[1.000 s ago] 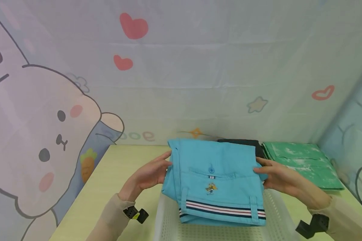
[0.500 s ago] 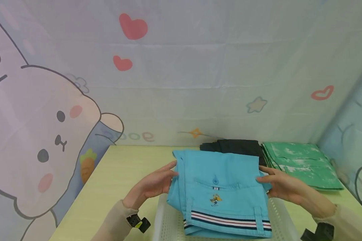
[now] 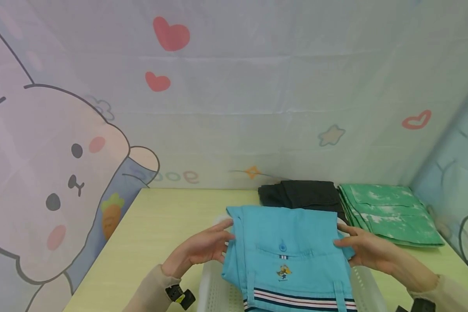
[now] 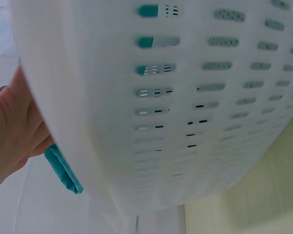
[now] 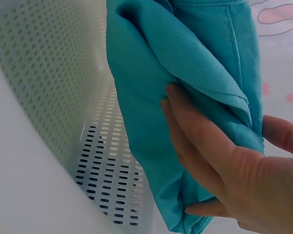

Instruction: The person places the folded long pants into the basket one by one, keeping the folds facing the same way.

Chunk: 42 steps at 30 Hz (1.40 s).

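Observation:
Folded light-blue pants with belt loops, a buttoned pocket and a striped waistband are held over a white perforated basket. My left hand grips their left side, thumb and fingers at the edge. On the opposite side my right hand holds the folded layers. In the right wrist view the fingers of my right hand curl under the pants, inside the basket's opening. The left wrist view shows the basket's outer wall hiding most of the pants; only a corner shows below my left hand.
Behind the basket lies a folded black garment. To its right a folded green garment with white patches rests on the pale yellow table. A printed cloth backdrop stands at the table's far edge.
Both hands have brought the blue pants down and toward me, slightly to the right, lower over the basket. More of the black garment now shows behind them.

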Motion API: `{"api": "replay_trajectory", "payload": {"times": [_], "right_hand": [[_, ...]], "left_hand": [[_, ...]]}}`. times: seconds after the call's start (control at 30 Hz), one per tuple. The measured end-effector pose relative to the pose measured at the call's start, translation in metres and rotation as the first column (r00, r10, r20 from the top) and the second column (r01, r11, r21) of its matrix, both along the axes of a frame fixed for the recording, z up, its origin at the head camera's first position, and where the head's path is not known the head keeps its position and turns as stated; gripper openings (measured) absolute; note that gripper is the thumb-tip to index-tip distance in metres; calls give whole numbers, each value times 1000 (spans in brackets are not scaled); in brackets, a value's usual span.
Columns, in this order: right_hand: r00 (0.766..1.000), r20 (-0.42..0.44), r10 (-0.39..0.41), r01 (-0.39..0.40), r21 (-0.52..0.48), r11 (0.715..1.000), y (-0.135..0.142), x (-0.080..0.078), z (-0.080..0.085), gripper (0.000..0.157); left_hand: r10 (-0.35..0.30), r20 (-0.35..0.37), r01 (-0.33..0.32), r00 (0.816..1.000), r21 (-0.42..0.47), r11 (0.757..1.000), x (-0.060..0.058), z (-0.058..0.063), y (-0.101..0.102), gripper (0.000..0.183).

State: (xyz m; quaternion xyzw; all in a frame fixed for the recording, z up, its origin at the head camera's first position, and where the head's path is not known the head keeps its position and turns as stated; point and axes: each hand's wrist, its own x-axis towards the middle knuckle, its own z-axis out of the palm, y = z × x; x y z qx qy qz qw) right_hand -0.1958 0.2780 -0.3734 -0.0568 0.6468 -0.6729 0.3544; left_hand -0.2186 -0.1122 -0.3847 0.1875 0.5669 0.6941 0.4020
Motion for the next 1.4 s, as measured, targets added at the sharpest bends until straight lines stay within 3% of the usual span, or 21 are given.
{"api": "replay_trajectory", "payload": {"times": [0.93, 1.27, 1.4], "right_hand": [[999, 14, 45, -45, -15, 999, 3, 3, -10, 86], [989, 94, 112, -100, -124, 987, 7, 1, -8, 86], [985, 129, 117, -101, -124, 987, 6, -1, -7, 87]], "left_hand": [[-39, 25, 39, 999, -6, 999, 1, -9, -2, 67], [-26, 65, 27, 998, -16, 1000, 5, -7, 1, 68], [-36, 76, 37, 996, -21, 999, 4, -7, 2, 70]]}}
